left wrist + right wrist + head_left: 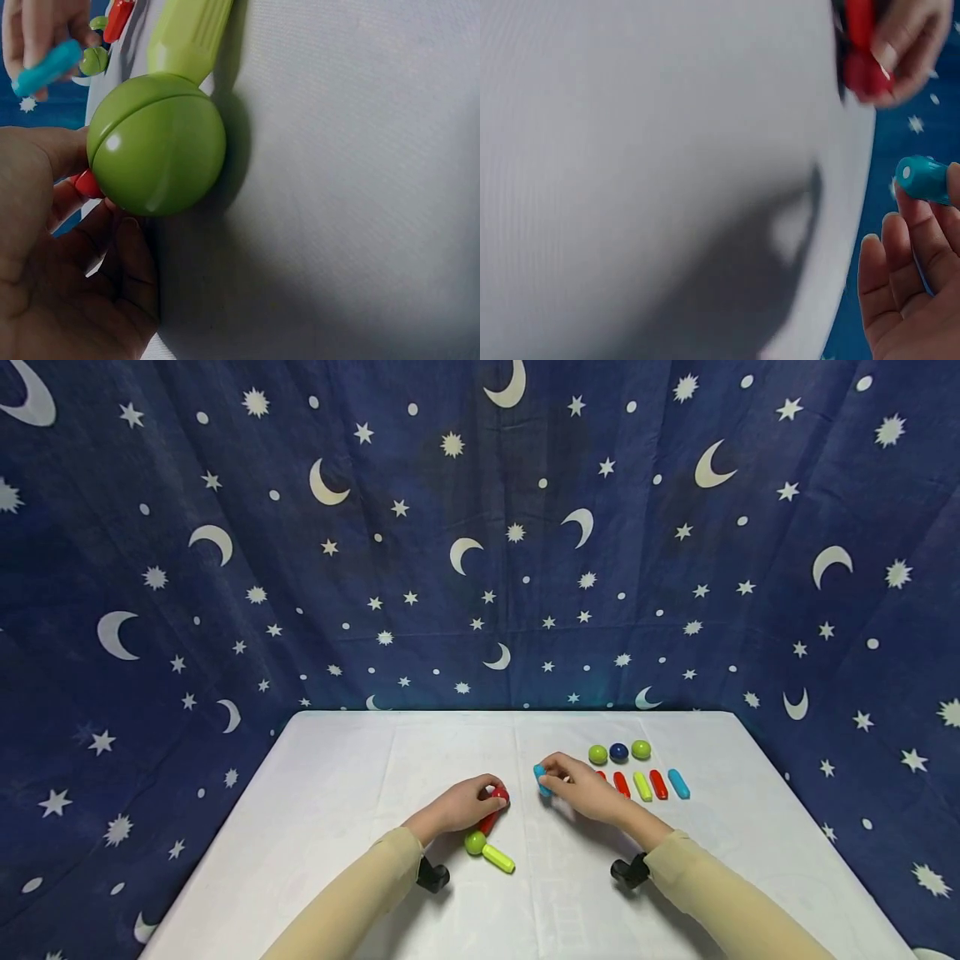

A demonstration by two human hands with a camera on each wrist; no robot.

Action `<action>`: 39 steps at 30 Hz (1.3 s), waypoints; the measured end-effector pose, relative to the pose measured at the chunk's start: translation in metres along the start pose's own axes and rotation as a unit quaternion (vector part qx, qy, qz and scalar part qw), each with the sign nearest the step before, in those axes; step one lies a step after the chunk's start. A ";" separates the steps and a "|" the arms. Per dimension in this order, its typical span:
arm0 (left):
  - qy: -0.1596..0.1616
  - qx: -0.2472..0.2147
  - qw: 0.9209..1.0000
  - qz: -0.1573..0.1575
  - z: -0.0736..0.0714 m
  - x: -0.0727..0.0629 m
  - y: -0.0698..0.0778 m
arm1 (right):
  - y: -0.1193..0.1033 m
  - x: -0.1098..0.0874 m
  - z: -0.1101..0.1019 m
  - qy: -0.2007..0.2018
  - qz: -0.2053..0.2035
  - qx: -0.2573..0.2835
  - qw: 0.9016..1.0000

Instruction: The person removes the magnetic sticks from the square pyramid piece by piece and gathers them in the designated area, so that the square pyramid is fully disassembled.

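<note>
**Two hands, two rods on a white table**

Low and left of centre in the head view, the left hand [459, 807] curls its fingers round a red ball [500, 794] on the end of a red rod [489, 821]. That rod runs down to a green ball [475, 842], from which a green rod [498, 857] points to the lower right. All lie on the white table [315, 810]. Just right of centre, the right hand [583, 789] pinches a blue rod [542, 780] in its fingertips, lifted slightly. Further right lies a row of red, yellow and blue rods [651, 785], with three balls [618, 752] above it. A starry cloth [480, 527] fills the upper frame.
</note>
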State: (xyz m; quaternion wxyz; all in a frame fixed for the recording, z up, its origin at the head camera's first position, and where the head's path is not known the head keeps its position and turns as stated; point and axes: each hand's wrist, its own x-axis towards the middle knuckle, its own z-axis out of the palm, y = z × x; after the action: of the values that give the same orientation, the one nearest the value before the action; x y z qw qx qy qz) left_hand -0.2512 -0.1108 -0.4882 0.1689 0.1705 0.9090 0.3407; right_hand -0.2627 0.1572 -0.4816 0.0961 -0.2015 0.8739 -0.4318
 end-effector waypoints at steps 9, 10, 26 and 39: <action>0.001 -0.006 1.000 -0.002 0.000 -0.001 0.001 | 0.020 -0.028 -0.075 0.073 0.045 0.022 0.996; 0.000 -0.007 1.000 -0.003 0.000 -0.002 0.001 | 0.024 -0.032 -0.084 0.084 0.053 0.017 0.995; 0.006 -0.007 1.000 -0.004 0.001 -0.002 -0.002 | 0.111 -0.089 -0.155 0.152 0.228 -0.032 0.961; 0.004 -0.012 1.000 0.001 0.002 -0.002 -0.001 | 0.129 -0.099 -0.155 0.142 0.265 -0.057 0.952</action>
State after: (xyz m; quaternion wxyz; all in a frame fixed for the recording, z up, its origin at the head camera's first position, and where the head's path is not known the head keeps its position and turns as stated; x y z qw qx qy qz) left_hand -0.2494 -0.1114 -0.4900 0.1667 0.1680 0.9056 0.3521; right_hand -0.2613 0.3818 -0.4907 0.0701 0.0954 0.9237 -0.3643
